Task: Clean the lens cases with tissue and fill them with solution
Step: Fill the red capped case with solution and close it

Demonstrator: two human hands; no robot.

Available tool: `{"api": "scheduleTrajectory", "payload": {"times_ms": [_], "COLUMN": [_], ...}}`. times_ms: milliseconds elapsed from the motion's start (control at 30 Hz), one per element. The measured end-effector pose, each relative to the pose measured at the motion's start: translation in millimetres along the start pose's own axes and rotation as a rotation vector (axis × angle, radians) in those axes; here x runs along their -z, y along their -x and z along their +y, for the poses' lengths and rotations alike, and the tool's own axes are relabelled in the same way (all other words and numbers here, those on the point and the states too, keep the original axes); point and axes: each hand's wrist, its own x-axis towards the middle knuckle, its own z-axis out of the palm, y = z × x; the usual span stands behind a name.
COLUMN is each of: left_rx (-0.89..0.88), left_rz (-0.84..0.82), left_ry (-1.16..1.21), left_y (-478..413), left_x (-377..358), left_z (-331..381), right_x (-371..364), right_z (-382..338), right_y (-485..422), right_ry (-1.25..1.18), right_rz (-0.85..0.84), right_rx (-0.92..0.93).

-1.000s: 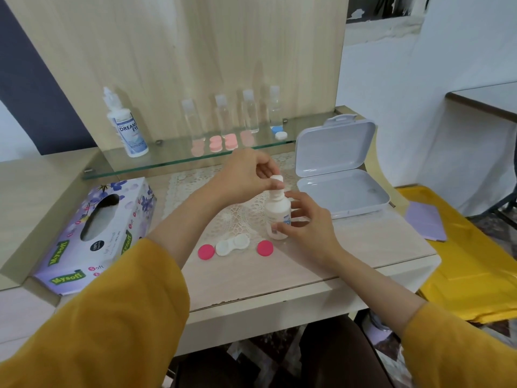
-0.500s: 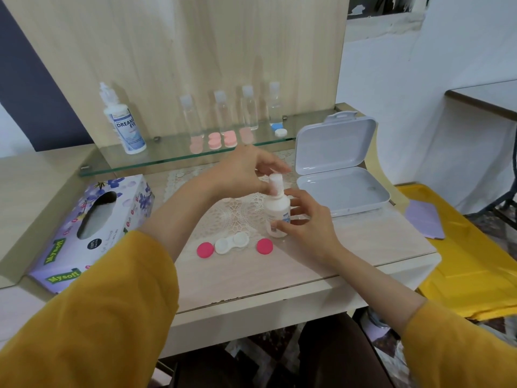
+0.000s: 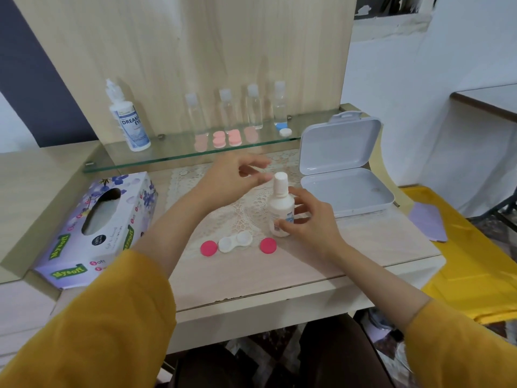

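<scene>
A small white solution bottle (image 3: pixel 279 208) stands upright with its cap on, on a lace mat. My right hand (image 3: pixel 313 222) grips its lower body, thumb in front and fingers behind. Just left of the cap hovers my left hand (image 3: pixel 232 177), fingers relaxed and holding nothing. In front of the bottle lies an open white lens case (image 3: pixel 235 241), with one pink cap (image 3: pixel 209 248) to its left and another pink cap (image 3: pixel 268 245) to its right. A purple tissue box (image 3: pixel 106 219) sits at the left.
An open grey plastic box (image 3: pixel 344 189) stands right of the bottle. The glass shelf (image 3: pixel 167 158) behind carries a large solution bottle (image 3: pixel 128 121), several small clear bottles (image 3: pixel 254 107) and pink lens cases (image 3: pixel 226 138). The table's front edge is near me.
My left hand has let go of the bottle's cap and drawn back a little to the left. My right hand stays on the bottle's body.
</scene>
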Motion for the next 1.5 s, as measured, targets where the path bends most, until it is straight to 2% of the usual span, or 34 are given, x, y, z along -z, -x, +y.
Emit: {"api": "scheduleTrajectory", "payload": {"times_ms": [133,267,367,567,800,1033,1167,1333,1500], "left_rx": [0.187,0.374,0.336,0.298,0.286,0.26,0.206,0.171,0.182], "left_rz": [0.17,0.15,0.147,0.169,0.192,0.234,0.177,0.058,0.083], "left_ry": [-0.14,-0.231,-0.321,-0.341,-0.317,-0.214,-0.148,-0.179,-0.145], "left_y": [28.3,72.9,92.2,98.8,99.5,100.9,104.2,103.4,103.0], "left_x": [3.5,-3.9,-10.9,-19.3,-19.3,-13.8,-12.7,-20.8,-20.1], "left_z": [-54.6,-109.1,-128.6,-137.3,-139.6,-128.8,-111.8,-107.0,-107.0], "right_x": [0.6,1.3,-2.5,-9.7,-8.2,3.1,-1.8,-24.3,-47.5], "right_z": [-0.6,-3.6,-3.8,6.3,3.4,-21.6,-33.0,-26.0,-13.9], "right_y": [-10.4,-28.2,-44.9,-62.4,-61.6,-44.7,-26.4,-7.7,-2.0], "right_ry": [0.072,0.123,0.177,0.316,0.272,0.301,0.309,0.435,0.496], "right_rz": [0.045,0.117,0.155,0.146,0.147,0.228,0.128,-0.21,-0.353], "right_rx": [0.008,0.044,0.047,0.007,-0.017,0.107,0.141,0.125,0.136]}}
